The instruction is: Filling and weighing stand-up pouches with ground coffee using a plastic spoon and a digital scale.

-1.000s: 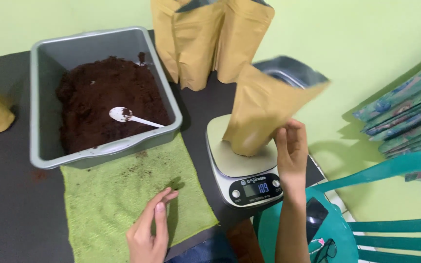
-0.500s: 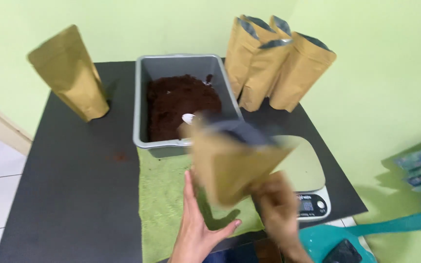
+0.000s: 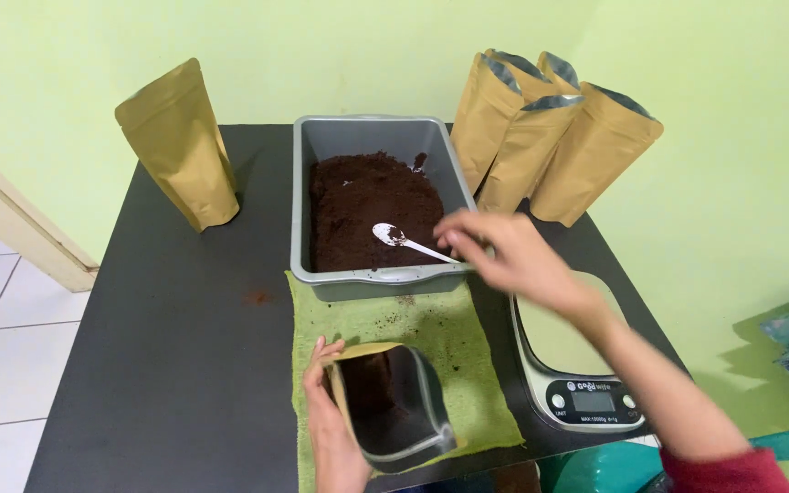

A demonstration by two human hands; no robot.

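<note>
1. Reaching over the grey tray point(image 3: 317, 146) of dark grounds, the right hand point(image 3: 504, 256) is at the white spoon point(image 3: 413, 242) handle, fingers curled, can't tell if it's gripped yet. Left hand point(image 3: 331, 429) grips the open pouch point(image 3: 394, 402) on the green cloth point(image 3: 440, 338). Looks like the scooping step; next needs a firm pinch.
2. Count: four more pouches (one left point(image 3: 180, 146), three right point(image 3: 541, 137)), one scale point(image 3: 568, 365).

I see open bench point(image 3: 166, 365) on the left, with only one sealed pouch point(image 3: 180, 146) standing at the back corner. Three open pouches point(image 3: 550, 146) crowd the far right behind the scale point(image 3: 577, 365), closing that side. The tray point(image 3: 372, 137) fills the middle; its top is open, though my right hand point(image 3: 504, 256) hangs over its near rim. The pouch point(image 3: 390, 402) in my left hand point(image 3: 331, 429) blocks the near towel point(image 3: 431, 329).
</note>
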